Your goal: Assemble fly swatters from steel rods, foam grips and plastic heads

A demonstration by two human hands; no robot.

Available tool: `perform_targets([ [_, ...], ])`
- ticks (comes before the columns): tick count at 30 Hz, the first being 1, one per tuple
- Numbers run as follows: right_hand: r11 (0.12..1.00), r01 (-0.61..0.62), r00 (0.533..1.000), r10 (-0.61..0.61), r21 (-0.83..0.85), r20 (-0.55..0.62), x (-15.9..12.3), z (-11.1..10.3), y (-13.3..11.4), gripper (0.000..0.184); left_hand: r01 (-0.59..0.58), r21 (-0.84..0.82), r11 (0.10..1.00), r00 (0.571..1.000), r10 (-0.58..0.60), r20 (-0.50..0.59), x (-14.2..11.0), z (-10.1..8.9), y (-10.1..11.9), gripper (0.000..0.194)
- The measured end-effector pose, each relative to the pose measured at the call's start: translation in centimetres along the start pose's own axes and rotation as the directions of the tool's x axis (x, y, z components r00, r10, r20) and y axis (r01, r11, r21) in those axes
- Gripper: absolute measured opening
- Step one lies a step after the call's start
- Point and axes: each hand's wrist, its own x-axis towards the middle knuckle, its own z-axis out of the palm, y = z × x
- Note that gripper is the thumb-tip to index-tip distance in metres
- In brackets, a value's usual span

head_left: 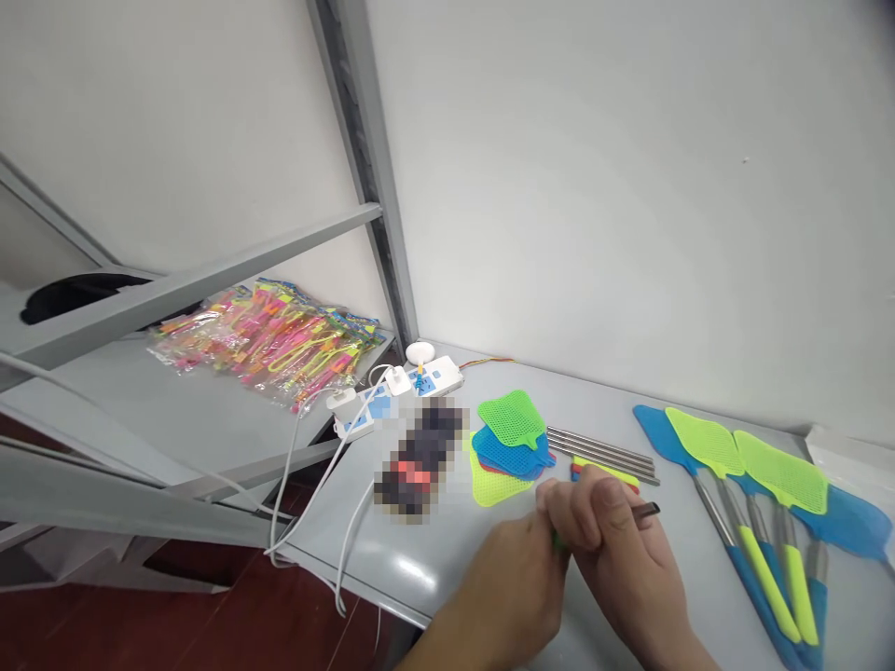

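Note:
Both hands are closed and meet above the front of the grey table. My right hand (626, 554) is wrapped round a metal rod (647, 510), whose end sticks out to the right past the fingers. My left hand (514, 578) is closed against the right, on a green plastic piece (557, 540) that is mostly hidden. Just behind them lie several bare metal rods (601, 452) and coloured plastic handles (607, 472). To their left is a pile of fly swatter heads (512, 419) in green, blue, red and yellow-green.
Assembled fly swatters (779, 471) lie at the right. A blurred dark object (423, 461) and a power strip (444, 375) with white cables are on the left of the table (398, 568). Bagged colourful items (280, 340) rest on a shelf beyond a metal upright (378, 168).

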Motion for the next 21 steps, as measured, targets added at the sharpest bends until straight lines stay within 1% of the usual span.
perform_targets([
  [2, 0.997, -0.055, 0.998, 0.057, -0.049, 0.035, 0.7, 0.1, 0.5, 0.045, 0.023, -0.074, 0.997, 1.0, -0.023, -0.001, -0.5, -0.6, -0.7, 0.029],
  [3, 0.996, -0.089, 0.995, 0.09, -0.029, 0.037, 1.2, 0.2, 0.6, 0.045, 0.044, -0.122, 0.992, 0.999, -0.044, -0.001, -0.7, -0.9, -1.2, 0.028],
  [5, 0.985, -0.145, 0.989, 0.147, 0.091, -0.019, 2.5, 0.6, 0.6, 0.046, 0.117, -0.21, 0.971, 0.993, -0.117, 0.011, -1.3, -1.6, -2.2, 0.027],
  [7, 0.961, -0.169, 0.974, 0.196, 0.219, -0.111, 4.0, 1.0, 0.3, 0.048, 0.199, -0.274, 0.941, 0.98, -0.194, 0.045, -1.7, -2.0, -3.3, 0.031],
  [8, 0.949, -0.185, 0.965, 0.224, 0.253, -0.135, 4.7, 1.2, 0.2, 0.049, 0.225, -0.301, 0.927, 0.974, -0.216, 0.064, -1.9, -2.1, -3.8, 0.035],
  [9, 0.938, -0.215, 0.957, 0.257, 0.271, -0.132, 5.2, 1.4, 0.0, 0.05, 0.242, -0.325, 0.914, 0.97, -0.229, 0.076, -2.1, -2.1, -4.2, 0.038],
  [11, 0.912, -0.299, 0.942, 0.329, 0.28, -0.069, 5.9, 1.7, 0.1, 0.053, 0.269, -0.365, 0.891, 0.963, -0.252, 0.096, -2.4, -1.9, -4.9, 0.041],
  [13, 0.889, -0.368, 0.923, 0.384, 0.274, -0.007, 6.2, 1.9, 0.6, 0.055, 0.3, -0.394, 0.869, 0.954, -0.279, 0.111, -2.8, -1.6, -5.3, 0.043],
  [14, 0.881, -0.387, 0.916, 0.401, 0.27, 0.004, 6.1, 2.1, 1.0, 0.056, 0.312, -0.409, 0.858, 0.95, -0.292, 0.112, -3.0, -1.4, -5.4, 0.043],
  [18, 0.875, -0.386, 0.915, 0.404, 0.29, 0.0, 5.6, 2.8, 2.4, 0.058, 0.302, -0.501, 0.811, 0.947, -0.318, 0.055, -3.8, -0.7, -5.3, 0.042],
  [21, 0.863, -0.402, 0.912, 0.406, 0.305, 0.054, 5.4, 3.0, 2.5, 0.059, 0.283, -0.591, 0.755, 0.936, -0.351, 0.001, -4.1, -0.3, -4.8, 0.038],
])
